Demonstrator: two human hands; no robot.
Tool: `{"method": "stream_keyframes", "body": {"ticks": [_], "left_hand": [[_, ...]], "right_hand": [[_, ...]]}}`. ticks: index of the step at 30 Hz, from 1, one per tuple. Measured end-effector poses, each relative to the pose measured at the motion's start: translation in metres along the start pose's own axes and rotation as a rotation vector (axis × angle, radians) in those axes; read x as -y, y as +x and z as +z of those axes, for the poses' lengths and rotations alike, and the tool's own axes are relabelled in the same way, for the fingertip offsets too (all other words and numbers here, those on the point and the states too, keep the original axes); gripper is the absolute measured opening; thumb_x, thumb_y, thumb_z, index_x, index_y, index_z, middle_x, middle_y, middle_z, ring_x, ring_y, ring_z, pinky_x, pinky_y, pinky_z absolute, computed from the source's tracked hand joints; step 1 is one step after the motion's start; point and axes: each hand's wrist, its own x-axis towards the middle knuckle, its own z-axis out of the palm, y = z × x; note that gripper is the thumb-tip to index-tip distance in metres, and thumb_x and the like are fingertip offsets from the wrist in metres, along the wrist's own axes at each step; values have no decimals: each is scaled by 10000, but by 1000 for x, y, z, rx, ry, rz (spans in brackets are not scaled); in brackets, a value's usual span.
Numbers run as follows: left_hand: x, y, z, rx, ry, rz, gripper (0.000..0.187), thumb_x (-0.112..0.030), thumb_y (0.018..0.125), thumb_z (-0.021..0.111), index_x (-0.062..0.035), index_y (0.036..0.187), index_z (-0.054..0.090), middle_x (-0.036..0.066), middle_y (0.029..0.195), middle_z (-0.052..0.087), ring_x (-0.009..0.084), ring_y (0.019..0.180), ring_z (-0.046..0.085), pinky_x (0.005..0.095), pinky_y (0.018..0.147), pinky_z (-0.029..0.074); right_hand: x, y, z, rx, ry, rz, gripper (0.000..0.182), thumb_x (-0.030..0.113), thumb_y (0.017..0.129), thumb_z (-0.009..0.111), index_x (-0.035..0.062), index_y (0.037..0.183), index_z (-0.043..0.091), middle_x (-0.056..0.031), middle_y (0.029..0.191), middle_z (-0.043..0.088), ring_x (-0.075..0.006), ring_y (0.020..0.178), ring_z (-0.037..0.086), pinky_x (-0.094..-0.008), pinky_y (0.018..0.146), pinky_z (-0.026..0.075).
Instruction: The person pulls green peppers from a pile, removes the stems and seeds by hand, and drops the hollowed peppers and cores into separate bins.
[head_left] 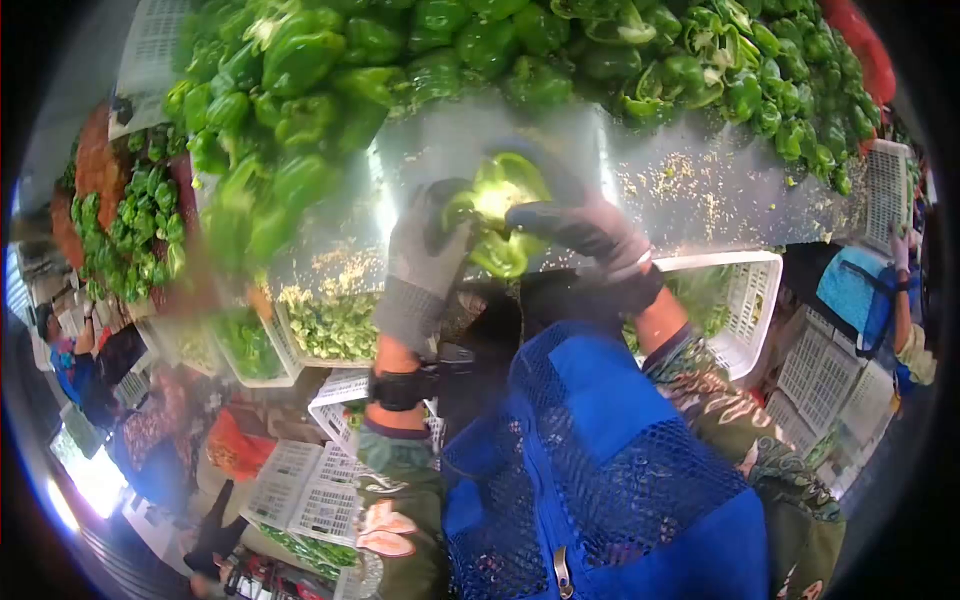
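An opened green pepper [505, 190], its pale core showing, is held between my gloved hands over the metal table [500, 125]. My left hand [430, 240], in a grey glove, has its fingers closed on the pepper's left side. From the right, my right hand [585, 232], in a glove with dark fingers, presses its fingers against the pepper's middle. Whether it also holds a tool cannot be made out. Beyond both hands lies a large heap of green peppers [440, 40], with cut pieces [690, 75] towards the right.
Pale seeds are scattered over the metal. Below the table edge stand a crate of pale green pieces [335, 325] and a white crate [745, 310] at the right. Stacked crates [305, 490] stand lower left. Other people [905, 300] are at both sides.
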Motion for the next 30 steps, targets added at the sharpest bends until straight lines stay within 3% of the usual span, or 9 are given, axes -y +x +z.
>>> {"method": "stream_keyframes", "body": {"ticks": [3,7,12,16,19,24,27,28,30], "left_hand": [[-27,-41,-17,39,423,249,427,-28,731,626,-19,1141,506,137,1056,555,259,940,581,323,839,467],[-39,-97,-29,4,718,84,442,-108,698,670,-26,1100,506,179,1055,531,350,901,566,370,767,479],[-9,-155,-36,-336,556,277,339,-134,694,687,-53,1005,579,136,787,615,297,726,609,370,657,481],[-8,-181,-39,-501,321,147,287,-94,717,659,-55,991,583,128,788,613,233,705,607,323,641,473],[10,-183,-52,-581,363,243,325,-83,713,653,-57,1024,565,128,826,617,242,719,606,313,666,480],[-8,-196,-71,-339,697,219,658,-142,680,685,-52,1262,392,187,1072,550,340,882,588,379,780,491],[2,-190,-62,-161,656,63,748,-204,687,690,-55,1327,333,199,1115,528,363,950,573,393,813,487],[-1,-191,-58,-195,671,11,738,-239,700,684,-57,1329,342,204,1123,532,365,955,572,387,806,488],[8,-189,-48,-243,614,25,723,-247,705,683,-55,1321,356,208,1121,535,357,958,575,388,800,488]], "right_hand": [[23,-11,32,249,-311,-65,416,124,764,704,41,1130,525,-31,1031,571,-126,1000,515,-275,915,413],[29,-31,72,400,-579,-62,413,147,749,721,36,1099,531,-31,1027,572,-97,980,499,-276,885,412],[21,-52,119,399,-723,-135,419,204,742,736,36,1072,539,-29,1002,575,-97,951,501,-279,874,410],[-6,-61,142,313,-523,-65,493,244,736,745,31,1112,508,-42,1016,557,-93,954,488,-269,850,413],[-11,-55,158,344,-592,-65,540,275,736,747,25,1138,486,-54,1019,554,-100,958,487,-272,852,415],[-15,-47,172,447,-791,-99,562,351,743,730,20,1130,493,-49,1017,572,-117,943,507,-272,848,424],[-22,-38,162,488,-798,218,530,346,755,715,28,1125,509,-48,999,586,-119,923,516,-270,837,427],[-23,-39,158,513,-735,183,369,196,799,666,11,1085,525,-53,994,565,-117,918,500,-278,821,423],[-13,-46,158,536,-651,218,352,187,806,649,12,1085,525,-54,1000,569,-115,921,500,-278,822,426]]}}
